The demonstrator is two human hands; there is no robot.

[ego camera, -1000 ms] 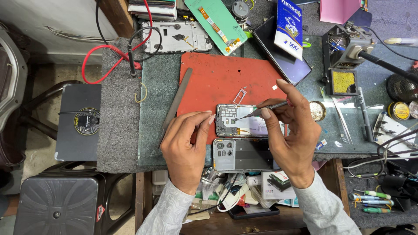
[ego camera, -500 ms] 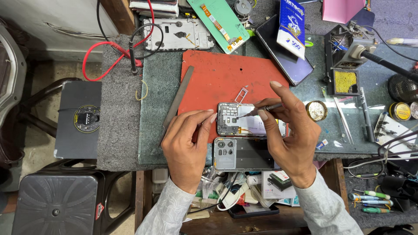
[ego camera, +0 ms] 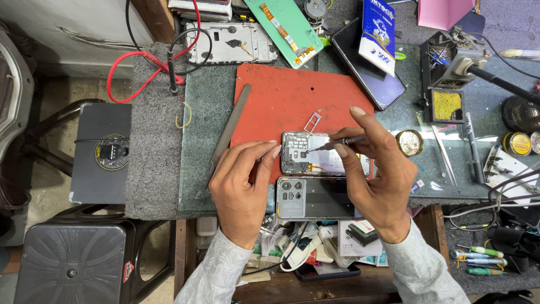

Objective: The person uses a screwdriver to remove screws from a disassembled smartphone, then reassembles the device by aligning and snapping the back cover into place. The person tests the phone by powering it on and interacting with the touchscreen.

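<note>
The red mat (ego camera: 292,95) lay under both hands; the open phone (ego camera: 315,153) sat on it, between the hands, its long side going left to right, camera end toward the left hand (ego camera: 242,186); its grey back cover (ego camera: 318,198) lay just below, the same way. The left hand was partly open, fingertips pressing the phone's end. The right hand (ego camera: 377,180) pinched a thin screwdriver (ego camera: 337,143), tip pointing left; I think it should stay straight, phone kept firm.

A phone repair workshop is shown: a cluttered bench is covered by a red rubber work mat (ego camera: 292,95), a bare metal phone frame (ego camera: 230,42), a soldering-iron stand with yellow sponge (ego camera: 450,93), and small green-handled screwdrivers (ego camera: 478,262).
</note>
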